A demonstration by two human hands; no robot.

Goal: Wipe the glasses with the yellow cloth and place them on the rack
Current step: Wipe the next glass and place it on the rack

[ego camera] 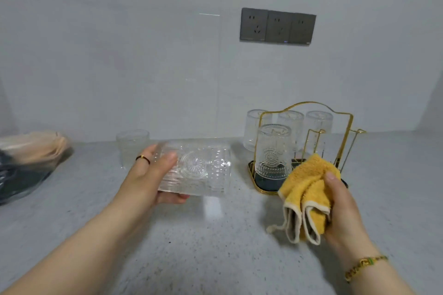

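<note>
1. Head view: a patterned clear glass (199, 167) is held on its side above the grey countertop (215, 235) by the left hand (153, 175), with the thumb laid over the top of the wall and the fingers curled underneath.
2. A ring (143, 158) is worn on that hand.
3. The yellow cloth (306, 189) is gripped, bunched, in the right hand (340, 208), just right of the held glass and apart from it; its pale-edged folds hang below the fingers.
4. A bracelet (364, 266) is seen on the right wrist.
5. The gold wire rack (266, 182) is set on the countertop behind the cloth, near the wall.
6. One inverted glass (273, 151) is seated at the rack's front, and three more glasses (318, 124) are lined up mouth-down behind it.
7. Another glass (131, 146) is left upright on the countertop behind the left hand.
8. A blurred bag (28, 158) is seen at the left edge, and grey sockets (278, 26) are fixed to the wall.
</note>
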